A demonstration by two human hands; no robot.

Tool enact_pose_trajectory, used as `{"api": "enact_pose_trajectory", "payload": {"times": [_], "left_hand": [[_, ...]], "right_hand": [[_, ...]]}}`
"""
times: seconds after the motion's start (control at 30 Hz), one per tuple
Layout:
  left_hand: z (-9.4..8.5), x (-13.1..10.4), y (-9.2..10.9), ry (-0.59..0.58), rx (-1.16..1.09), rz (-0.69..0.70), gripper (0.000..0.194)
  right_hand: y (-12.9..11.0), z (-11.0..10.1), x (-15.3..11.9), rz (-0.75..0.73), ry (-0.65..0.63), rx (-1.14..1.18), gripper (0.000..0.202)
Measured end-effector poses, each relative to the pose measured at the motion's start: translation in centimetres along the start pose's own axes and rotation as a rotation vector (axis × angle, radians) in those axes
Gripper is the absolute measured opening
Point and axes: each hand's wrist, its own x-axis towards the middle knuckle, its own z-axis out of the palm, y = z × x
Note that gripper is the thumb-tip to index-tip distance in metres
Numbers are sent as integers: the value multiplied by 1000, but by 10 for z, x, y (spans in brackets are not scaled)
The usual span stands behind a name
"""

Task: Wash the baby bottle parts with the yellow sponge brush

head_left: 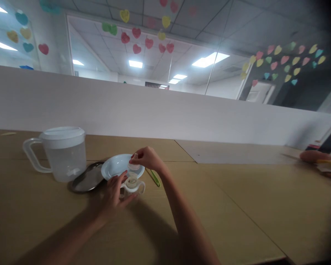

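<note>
A clear baby bottle (132,184) with two loop handles stands upright on the table, its mouth uncovered. My left hand (114,193) curls round its left side, thumb in front and fingers behind. Above the bottle, my right hand (147,159) pinches a pale bottle teat (135,162) with its collar, held apart from the bottle mouth. Just behind is a light blue bowl (110,165), partly covered by my hands. A green-handled brush or utensil (155,179) lies right of the bowl; its far end is hidden.
A lidded plastic pitcher (68,158) stands at the left, beside an oval metal tray (84,184). A white partition (165,114) with glass above runs behind the wooden table (223,206). Blurred at the far right are another person's hand (314,156) and a dark bottle (313,145).
</note>
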Motion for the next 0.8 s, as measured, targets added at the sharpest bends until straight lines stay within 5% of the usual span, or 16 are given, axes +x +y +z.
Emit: {"api": "enact_pose_trajectory", "payload": {"times": [0.8], "left_hand": [[-2, 1, 1, -22, 27, 17, 69]], "right_hand": [[5, 4, 2, 10, -39, 115, 17]]}}
